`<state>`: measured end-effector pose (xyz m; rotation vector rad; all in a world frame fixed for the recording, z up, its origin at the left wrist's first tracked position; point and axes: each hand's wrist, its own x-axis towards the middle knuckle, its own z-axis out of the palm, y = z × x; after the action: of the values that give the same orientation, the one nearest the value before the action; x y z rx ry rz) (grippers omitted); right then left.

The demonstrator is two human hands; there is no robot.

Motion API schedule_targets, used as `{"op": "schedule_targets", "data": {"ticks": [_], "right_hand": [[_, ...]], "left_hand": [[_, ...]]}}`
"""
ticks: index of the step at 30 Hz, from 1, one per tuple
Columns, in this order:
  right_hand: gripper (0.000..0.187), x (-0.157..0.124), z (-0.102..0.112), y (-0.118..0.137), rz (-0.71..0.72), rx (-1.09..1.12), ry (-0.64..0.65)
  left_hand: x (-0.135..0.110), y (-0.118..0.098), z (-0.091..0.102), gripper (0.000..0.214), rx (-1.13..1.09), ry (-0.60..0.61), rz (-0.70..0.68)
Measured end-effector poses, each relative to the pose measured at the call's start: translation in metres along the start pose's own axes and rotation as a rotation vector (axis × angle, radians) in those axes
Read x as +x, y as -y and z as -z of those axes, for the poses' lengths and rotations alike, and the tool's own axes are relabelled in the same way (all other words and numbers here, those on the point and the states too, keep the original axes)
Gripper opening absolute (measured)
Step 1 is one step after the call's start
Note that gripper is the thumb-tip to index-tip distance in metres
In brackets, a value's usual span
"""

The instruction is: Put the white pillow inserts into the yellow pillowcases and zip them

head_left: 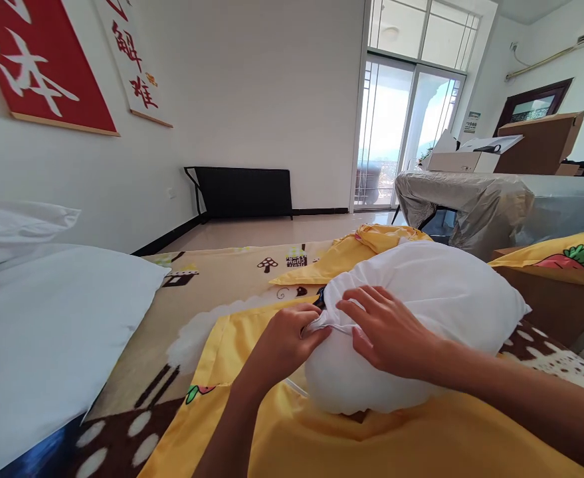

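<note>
A plump white pillow (436,299) lies on a yellow pillowcase (321,438) spread over the bed. My left hand (288,338) is closed in a pinch on a fold of the pillow's white cover at its near left edge. My right hand (389,328) rests on top of the pillow with its fingers stretched out, pressing the fabric beside that same fold. Part of the yellow pillowcase bunches up behind the pillow (371,242).
A large white pillow (37,332) fills the left side of the bed, which has a patterned beige sheet (212,279). A yellow strawberry-print cushion (565,255) sits at right. Beyond stand a covered table (471,199) with cardboard boxes and a glass door (401,126).
</note>
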<state>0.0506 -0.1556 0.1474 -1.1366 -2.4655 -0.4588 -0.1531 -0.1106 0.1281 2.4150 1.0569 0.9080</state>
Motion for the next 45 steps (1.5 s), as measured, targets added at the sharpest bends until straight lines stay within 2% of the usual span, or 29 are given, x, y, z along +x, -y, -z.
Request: {"op": "schedule_targets", "data": {"ticks": [3, 5, 8, 10, 12, 15, 17, 21, 23, 24, 26, 29, 31, 35, 38, 40, 42, 45], "right_hand": [[0.036, -0.019, -0.004, 0.018, -0.085, -0.127, 0.004], [0.040, -0.026, -0.014, 0.022, -0.071, -0.150, 0.027], [0.024, -0.029, -0.030, 0.018, -0.052, -0.106, 0.047], [0.010, -0.029, -0.037, 0.012, -0.027, -0.056, 0.023], [0.009, -0.030, -0.038, 0.007, 0.056, -0.037, -0.058], [0.017, -0.036, -0.027, 0.009, 0.208, -0.115, -0.292], [0.019, -0.042, -0.015, 0.017, 0.252, -0.181, -0.436], [0.022, -0.052, 0.005, 0.038, 0.290, -0.184, -0.546], [0.024, -0.052, 0.008, 0.044, 0.300, -0.149, -0.584], [0.025, -0.049, 0.008, 0.044, 0.292, -0.120, -0.597], [0.024, -0.040, 0.003, 0.038, 0.261, -0.042, -0.577], [0.021, -0.018, -0.013, 0.018, 0.224, 0.023, -0.481], [0.022, -0.004, -0.025, 0.004, 0.166, 0.027, -0.408], [0.020, 0.015, -0.042, -0.012, -0.015, 0.109, -0.251], [0.015, 0.021, -0.045, -0.013, -0.138, 0.197, -0.117], [0.013, 0.025, -0.044, -0.013, -0.186, 0.232, -0.098], [0.012, 0.029, -0.043, -0.014, -0.158, 0.224, -0.151], [0.009, 0.033, -0.041, -0.019, -0.040, 0.234, -0.195]], "left_hand": [[0.004, 0.007, -0.005, 0.027, -0.105, -0.045, 0.021], [0.006, 0.011, -0.008, 0.026, -0.178, -0.057, 0.043], [0.009, 0.018, -0.010, 0.030, -0.295, -0.043, 0.098], [0.011, 0.025, -0.010, 0.037, -0.375, -0.081, 0.167], [0.014, 0.032, -0.010, 0.041, -0.416, -0.173, 0.233], [0.016, 0.040, -0.009, 0.038, -0.378, -0.316, 0.267], [0.016, 0.042, -0.008, 0.036, -0.322, -0.405, 0.278], [0.012, 0.043, -0.002, 0.030, -0.037, -0.652, 0.355], [0.010, 0.042, -0.001, 0.030, 0.095, -0.707, 0.360], [0.009, 0.040, -0.001, 0.030, 0.105, -0.693, 0.339], [0.009, 0.033, -0.001, 0.031, -0.003, -0.579, 0.261], [0.009, 0.019, -0.003, 0.033, -0.296, -0.377, 0.175], [0.009, 0.009, -0.005, 0.029, -0.476, -0.305, 0.151], [0.012, 0.001, -0.014, 0.010, -0.691, -0.298, 0.145], [0.015, 0.005, -0.022, 0.014, -0.834, -0.329, 0.236], [0.017, 0.008, -0.025, 0.019, -0.860, -0.345, 0.266], [0.017, 0.009, -0.024, 0.022, -0.810, -0.358, 0.262], [0.013, 0.002, -0.020, 0.027, -0.625, -0.326, 0.210]]}}
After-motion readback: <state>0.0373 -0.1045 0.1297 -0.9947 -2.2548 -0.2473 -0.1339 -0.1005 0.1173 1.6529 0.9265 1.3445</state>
